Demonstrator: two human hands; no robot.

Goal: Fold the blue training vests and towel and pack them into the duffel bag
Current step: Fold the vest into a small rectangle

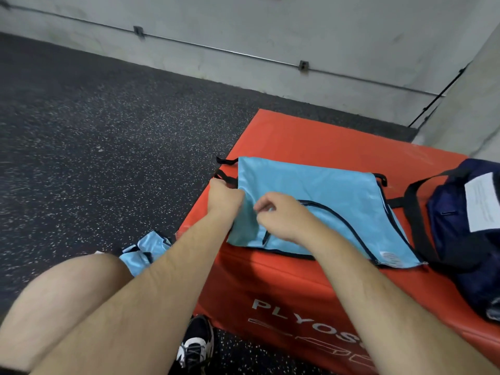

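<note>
A black-and-white shoe point(196, 345) stands on the speckled black rubber floor point(94, 131), where crumpled blue vests point(147, 249) lie beside a red plyo box point(311, 136). On the box lies a flat light-blue training vest point(324, 190) with black trim. The left hand point(224, 197) has its fingers clamped on the vest's strapped edge, and the right hand point(281, 215) pinches the fabric. A navy duffel bag point(465, 234) sits beside the vest, and a grey concrete wall point(243, 23) stands behind.

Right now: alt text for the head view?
Two hands hold a light blue vest on a red plyo box: the left hand grips its left edge, the right hand pinches the fabric beside it. A navy duffel bag sits on the box's right end; more blue fabric lies on the floor.
</note>
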